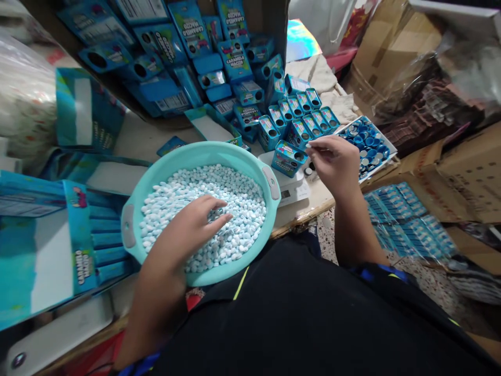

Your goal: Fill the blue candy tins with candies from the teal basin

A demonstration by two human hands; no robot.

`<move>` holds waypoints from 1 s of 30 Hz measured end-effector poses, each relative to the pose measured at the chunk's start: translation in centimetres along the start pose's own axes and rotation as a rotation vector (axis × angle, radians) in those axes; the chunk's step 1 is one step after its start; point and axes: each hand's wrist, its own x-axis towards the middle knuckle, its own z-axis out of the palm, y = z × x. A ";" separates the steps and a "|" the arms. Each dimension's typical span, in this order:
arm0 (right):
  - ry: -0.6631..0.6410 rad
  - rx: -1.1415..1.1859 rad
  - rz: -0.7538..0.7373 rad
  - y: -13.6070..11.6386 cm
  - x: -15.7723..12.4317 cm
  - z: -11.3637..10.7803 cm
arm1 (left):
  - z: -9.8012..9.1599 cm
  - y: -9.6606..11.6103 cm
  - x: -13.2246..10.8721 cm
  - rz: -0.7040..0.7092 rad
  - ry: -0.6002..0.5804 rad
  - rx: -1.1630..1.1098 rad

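On the left, my left hand (183,235) lay spread among pale blue candies (238,198) heaped in a teal plastic basin (203,151) on the tabletop (144,141). Farther right, my right hand (332,167) pinched something too small to make out, just beside a blue tin (288,158) on a white kitchen scale (293,190).

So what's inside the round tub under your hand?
The teal plastic basin holds a heap of small pale-blue-and-white candies. Your left hand lies on them, hiding those beneath it. The heap covers the basin's bottom, so that cannot be seen.
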 end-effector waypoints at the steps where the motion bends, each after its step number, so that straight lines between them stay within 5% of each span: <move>1: -0.002 0.008 0.004 0.1 0.0 0.2 | 0.0 -0.1 0.0 -0.001 -0.006 -0.001; 12: -0.072 0.063 -0.001 0.2 -0.4 1.4 | 0.3 -0.7 0.1 -0.016 -0.032 -0.010; 22: 0.214 0.055 0.026 0.9 -1.8 -1.1 | 0.0 -0.2 0.3 -0.031 -0.035 -0.013; 30: 0.210 0.058 0.048 1.4 -3.9 -1.1 | 0.1 -0.7 0.4 -0.035 -0.083 -0.023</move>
